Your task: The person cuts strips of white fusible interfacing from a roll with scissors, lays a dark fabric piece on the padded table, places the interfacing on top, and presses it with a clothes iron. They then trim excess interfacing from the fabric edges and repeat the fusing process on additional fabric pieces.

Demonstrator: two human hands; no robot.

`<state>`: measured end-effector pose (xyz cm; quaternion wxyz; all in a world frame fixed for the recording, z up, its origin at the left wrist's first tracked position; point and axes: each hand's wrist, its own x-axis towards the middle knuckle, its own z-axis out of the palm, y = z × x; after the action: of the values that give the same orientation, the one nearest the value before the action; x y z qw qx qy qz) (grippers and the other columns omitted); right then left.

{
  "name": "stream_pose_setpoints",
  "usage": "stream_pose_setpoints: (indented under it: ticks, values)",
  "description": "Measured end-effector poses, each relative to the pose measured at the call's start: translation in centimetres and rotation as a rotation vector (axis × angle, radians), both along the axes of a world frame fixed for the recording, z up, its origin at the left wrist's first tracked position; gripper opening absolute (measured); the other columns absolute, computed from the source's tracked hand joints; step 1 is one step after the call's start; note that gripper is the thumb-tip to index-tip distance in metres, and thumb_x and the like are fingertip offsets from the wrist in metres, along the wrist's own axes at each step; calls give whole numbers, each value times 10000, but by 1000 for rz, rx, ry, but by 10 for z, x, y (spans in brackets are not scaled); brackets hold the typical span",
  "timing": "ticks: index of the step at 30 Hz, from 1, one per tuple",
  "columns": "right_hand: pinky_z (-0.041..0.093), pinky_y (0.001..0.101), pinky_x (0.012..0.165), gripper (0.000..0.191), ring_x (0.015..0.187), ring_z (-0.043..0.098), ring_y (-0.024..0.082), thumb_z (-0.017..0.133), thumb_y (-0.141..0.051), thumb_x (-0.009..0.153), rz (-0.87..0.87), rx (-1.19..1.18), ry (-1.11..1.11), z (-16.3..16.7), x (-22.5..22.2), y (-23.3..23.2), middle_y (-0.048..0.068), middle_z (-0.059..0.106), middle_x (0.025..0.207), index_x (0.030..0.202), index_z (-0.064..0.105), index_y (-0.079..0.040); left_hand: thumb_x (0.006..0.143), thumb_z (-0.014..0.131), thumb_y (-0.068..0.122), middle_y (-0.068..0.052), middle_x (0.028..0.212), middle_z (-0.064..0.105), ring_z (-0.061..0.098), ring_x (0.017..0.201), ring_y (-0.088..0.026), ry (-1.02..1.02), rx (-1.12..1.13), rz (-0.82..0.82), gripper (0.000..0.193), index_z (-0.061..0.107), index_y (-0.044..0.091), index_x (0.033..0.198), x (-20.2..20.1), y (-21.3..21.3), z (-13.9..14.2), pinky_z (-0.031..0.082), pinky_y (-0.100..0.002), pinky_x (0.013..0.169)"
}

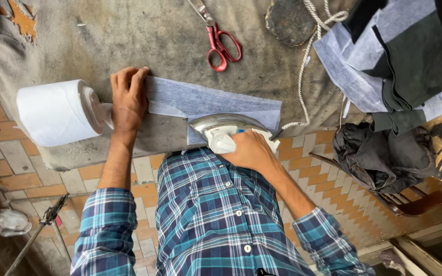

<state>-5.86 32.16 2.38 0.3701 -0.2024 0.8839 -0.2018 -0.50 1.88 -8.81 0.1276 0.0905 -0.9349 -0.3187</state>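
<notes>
I observed a floor (328, 168) of small orange and cream brick-pattern tiles, worn and dusty, running beneath the work surface. The table covering (129, 36) was a grey, stained cloth, torn at the far left, where orange showed through. On the right stood a dark wooden chair (410, 202), heaped with dark garments (384, 153). At the near left I noted a thin metal rod (37, 232). Light was even and daylit.
</notes>
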Motion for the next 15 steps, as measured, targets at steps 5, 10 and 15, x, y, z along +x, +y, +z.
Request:
stream_pose_setpoints:
  ticks: [5,10,15]
  values:
    - [570,431,584,319,693,735,358,843,-398,740,42,-118,-94,-18,-17,-2,168,739,728,858,818,-103,942,684,-65,-102,1294,586,549,1187,-321,-60,-14,19,468,638,99,1377,-5,-7,-13,526,-406,996]
    - [531,422,509,373,544,680,322,852,-355,740,116,-175,225,-33,-5,-1,153,663,602,673,672,-35,932,707,-43,-81,1267,581,549,1154,-302,-100,-32,17,499,638,111,1402,-16,-15,-18,536,-394,977]
    - [503,421,462,395,475,636,306,854,-353,715,144,-168,287,-43,0,-4,132,625,560,645,622,-41,871,708,-43,-68,1265,585,552,1144,-301,-159,-43,6,575,636,114,1419,-20,-24,-26,542,-382,978]
